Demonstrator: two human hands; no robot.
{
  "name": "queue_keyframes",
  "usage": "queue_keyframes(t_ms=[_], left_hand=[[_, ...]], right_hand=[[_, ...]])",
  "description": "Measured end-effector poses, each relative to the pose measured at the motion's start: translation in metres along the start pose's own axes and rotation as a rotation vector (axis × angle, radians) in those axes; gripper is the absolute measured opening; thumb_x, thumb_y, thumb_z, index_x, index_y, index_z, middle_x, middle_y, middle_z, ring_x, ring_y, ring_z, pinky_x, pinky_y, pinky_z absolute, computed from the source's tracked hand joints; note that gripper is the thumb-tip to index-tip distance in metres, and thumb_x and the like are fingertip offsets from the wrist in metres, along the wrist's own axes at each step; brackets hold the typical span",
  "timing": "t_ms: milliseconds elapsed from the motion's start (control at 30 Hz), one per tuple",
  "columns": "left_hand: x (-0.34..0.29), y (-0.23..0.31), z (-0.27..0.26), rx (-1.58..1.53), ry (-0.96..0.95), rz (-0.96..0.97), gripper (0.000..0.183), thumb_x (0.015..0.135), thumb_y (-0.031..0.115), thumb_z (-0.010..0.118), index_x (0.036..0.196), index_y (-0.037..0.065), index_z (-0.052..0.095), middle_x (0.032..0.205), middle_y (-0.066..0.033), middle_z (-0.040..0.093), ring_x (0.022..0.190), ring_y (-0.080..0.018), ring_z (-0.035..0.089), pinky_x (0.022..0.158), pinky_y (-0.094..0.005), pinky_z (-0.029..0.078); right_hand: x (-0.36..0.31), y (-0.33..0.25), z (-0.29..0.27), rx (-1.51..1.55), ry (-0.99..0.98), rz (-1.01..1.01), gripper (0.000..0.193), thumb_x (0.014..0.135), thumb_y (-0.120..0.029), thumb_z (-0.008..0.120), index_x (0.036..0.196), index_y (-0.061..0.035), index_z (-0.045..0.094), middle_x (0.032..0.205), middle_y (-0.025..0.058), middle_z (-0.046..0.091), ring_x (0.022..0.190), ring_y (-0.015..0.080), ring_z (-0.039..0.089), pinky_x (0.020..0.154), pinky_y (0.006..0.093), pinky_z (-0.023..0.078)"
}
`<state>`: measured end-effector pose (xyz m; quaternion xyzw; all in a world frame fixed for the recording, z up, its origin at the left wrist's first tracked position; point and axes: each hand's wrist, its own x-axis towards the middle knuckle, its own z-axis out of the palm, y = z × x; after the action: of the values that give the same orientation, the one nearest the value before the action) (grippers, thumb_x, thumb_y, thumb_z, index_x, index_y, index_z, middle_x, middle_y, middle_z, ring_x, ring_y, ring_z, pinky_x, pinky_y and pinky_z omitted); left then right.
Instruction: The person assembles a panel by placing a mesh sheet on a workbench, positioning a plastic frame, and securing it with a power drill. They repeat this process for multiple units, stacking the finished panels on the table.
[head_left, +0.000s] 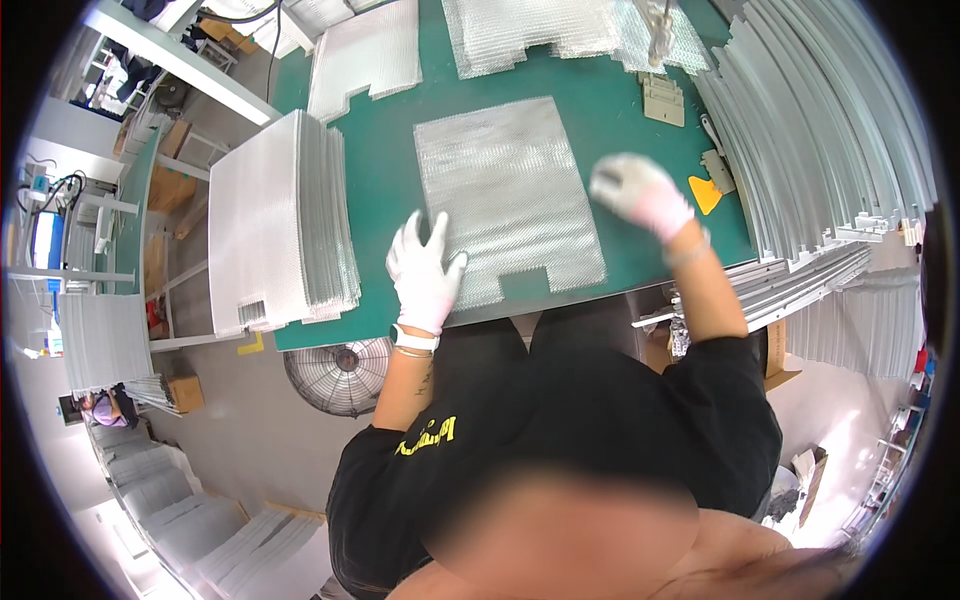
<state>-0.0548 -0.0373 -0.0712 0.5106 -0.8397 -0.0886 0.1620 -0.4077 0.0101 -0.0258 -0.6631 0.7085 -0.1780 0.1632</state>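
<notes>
A silvery, mesh-textured sheet [510,190] with a square notch in its near edge lies flat on the green tabletop [385,170]. My left hand [425,270], in a white glove, is at the sheet's near left edge with its fingers spread. Its fingertips are on or just over that edge; I cannot tell which. To the right of the sheet, my gloved right hand [645,195] is over the green surface, apart from the sheet. Its fingers are slightly blurred and bent, with a gap by the thumb and nothing visible between them.
A stack of similar sheets [255,225] stands at the left of the table, with more sheets [530,35] along the far side. On the right are a yellow scraper [705,194], a beige plate [663,100] and long rows of pale panels [800,130]. A floor fan [345,375] stands below left.
</notes>
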Motion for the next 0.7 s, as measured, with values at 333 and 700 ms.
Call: queue_keyframes(t_ms=[333, 700], left_hand=[[0.037, -0.007, 0.011, -0.073, -0.167, 0.218, 0.05, 0.084, 0.035, 0.071, 0.13, 0.016, 0.065, 0.145, -0.0134, 0.05, 0.142, -0.044, 0.033, 0.12, -0.0621, 0.014], [0.03, -0.007, -0.009, 0.04, -0.171, 0.237, 0.047, 0.083, 0.035, 0.072, 0.123, 0.012, 0.068, 0.141, -0.0171, 0.051, 0.14, -0.0425, 0.036, 0.119, -0.0621, 0.017]], right_hand=[[0.24, 0.298, -0.02, -0.385, 0.281, 0.408, 0.055, 0.082, -0.031, 0.067, 0.131, -0.0064, 0.061, 0.131, 0.0259, 0.061, 0.122, 0.0379, 0.059, 0.107, 0.0426, 0.046], [0.204, 0.127, -0.152, -0.388, 1.111, -0.033, 0.036, 0.093, -0.01, 0.06, 0.128, 0.0003, 0.062, 0.12, 0.0201, 0.066, 0.114, 0.0316, 0.064, 0.099, 0.0391, 0.05]])
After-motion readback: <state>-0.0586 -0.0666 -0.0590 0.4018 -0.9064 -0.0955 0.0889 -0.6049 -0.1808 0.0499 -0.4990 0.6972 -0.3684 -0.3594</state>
